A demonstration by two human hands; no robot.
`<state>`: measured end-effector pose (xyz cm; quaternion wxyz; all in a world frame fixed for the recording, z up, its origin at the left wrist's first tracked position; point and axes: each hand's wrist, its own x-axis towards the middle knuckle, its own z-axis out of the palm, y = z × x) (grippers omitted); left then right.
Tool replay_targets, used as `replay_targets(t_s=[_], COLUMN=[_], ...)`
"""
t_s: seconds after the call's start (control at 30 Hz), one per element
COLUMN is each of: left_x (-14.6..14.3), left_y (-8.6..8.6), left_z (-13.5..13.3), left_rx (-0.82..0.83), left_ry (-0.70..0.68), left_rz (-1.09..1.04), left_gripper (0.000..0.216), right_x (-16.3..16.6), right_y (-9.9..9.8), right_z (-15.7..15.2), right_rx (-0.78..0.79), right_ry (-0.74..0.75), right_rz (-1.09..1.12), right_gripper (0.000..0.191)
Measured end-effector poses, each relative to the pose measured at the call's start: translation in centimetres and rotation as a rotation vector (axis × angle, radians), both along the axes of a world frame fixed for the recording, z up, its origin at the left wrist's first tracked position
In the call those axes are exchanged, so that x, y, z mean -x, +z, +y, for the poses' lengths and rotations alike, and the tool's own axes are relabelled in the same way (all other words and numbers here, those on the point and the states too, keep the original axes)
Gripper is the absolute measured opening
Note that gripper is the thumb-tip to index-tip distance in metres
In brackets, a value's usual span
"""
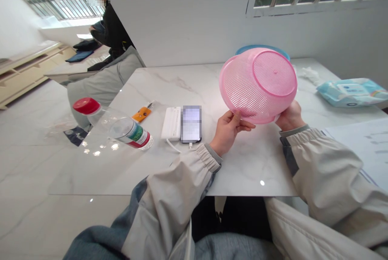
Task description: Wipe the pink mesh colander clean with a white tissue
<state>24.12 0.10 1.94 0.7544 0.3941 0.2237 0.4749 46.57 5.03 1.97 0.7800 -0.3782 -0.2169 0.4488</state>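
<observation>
I hold a pink plastic strainer basket [257, 84] up above the white marble table [188, 86], tilted so its perforated underside faces me. My left hand [228, 130] grips its lower rim with thumb and fingers closed on the edge. My right hand [290, 117] clasps the rim on the lower right, its fingers partly hidden behind the basket. A blue basin [242, 49] peeks out just behind the pink basket.
On the table lie a phone [191, 124] on a cable, a white power bank [171, 123], an orange item [142, 113], a plastic water bottle [118, 124] with a red cap, a wet-wipes pack [353, 91] and papers [360, 142]. A person [106, 21] sits at the far left.
</observation>
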Motion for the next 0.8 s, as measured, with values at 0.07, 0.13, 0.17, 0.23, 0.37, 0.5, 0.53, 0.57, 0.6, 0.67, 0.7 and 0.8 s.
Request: replay_targets(t_s=[0.07, 0.13, 0.17, 0.23, 0.37, 0.5, 0.53, 0.57, 0.6, 0.67, 0.7, 0.8], left_x=[-0.14, -0.25, -0.28, -0.29, -0.31, -0.37, -0.39, -0.39, -0.39, -0.37, -0.35, -0.27], left_y=[-0.09, -0.09, -0.04, 0.11, 0.25, 0.10, 0.06, 0.02, -0.01, -0.05, -0.07, -0.08], left_z=[-0.01, -0.14, -0.23, -0.41, -0.66, -0.70, -0.70, -0.70, -0.70, -0.69, -0.69, -0.69], left_rx=[-0.007, -0.014, -0.019, -0.034, -0.055, -0.053, -0.054, -0.055, -0.055, -0.056, -0.058, -0.071], left_ry=[-0.006, -0.026, -0.040, -0.076, -0.134, -0.138, -0.142, -0.148, -0.153, -0.163, -0.166, -0.174], left_rz=[0.001, -0.002, -0.007, -0.021, -0.046, -0.043, -0.043, -0.044, -0.043, -0.038, -0.033, -0.017], left_gripper=[0.060, 0.061, 0.061, 0.060, 0.057, 0.056, 0.055, 0.055, 0.055, 0.055, 0.054, 0.054], right_x=[0.30, 0.64, 0.75, 0.84, 0.70, 0.73, 0.77, 0.80, 0.82, 0.84, 0.84, 0.86], right_y=[0.07, 0.02, -0.06, -0.31, -0.76, -0.81, -0.80, -0.81, -0.83, -0.88, -0.90, -0.88], right_z=[-0.09, -0.20, -0.25, -0.34, -0.47, -0.54, -0.55, -0.56, -0.58, -0.61, -0.63, -0.70], right_rx=[0.018, 0.044, 0.055, 0.056, 0.032, 0.014, 0.008, 0.003, 0.000, -0.002, 0.000, 0.007], right_ry=[-0.005, -0.035, -0.053, -0.054, -0.019, 0.015, 0.021, 0.025, 0.030, 0.042, 0.049, 0.059], right_rz=[-0.004, -0.002, -0.003, -0.022, -0.061, -0.052, -0.050, -0.051, -0.055, -0.066, -0.068, -0.068], right_gripper=[0.025, 0.025, 0.025, 0.026, 0.023, 0.019, 0.020, 0.020, 0.021, 0.022, 0.023, 0.027])
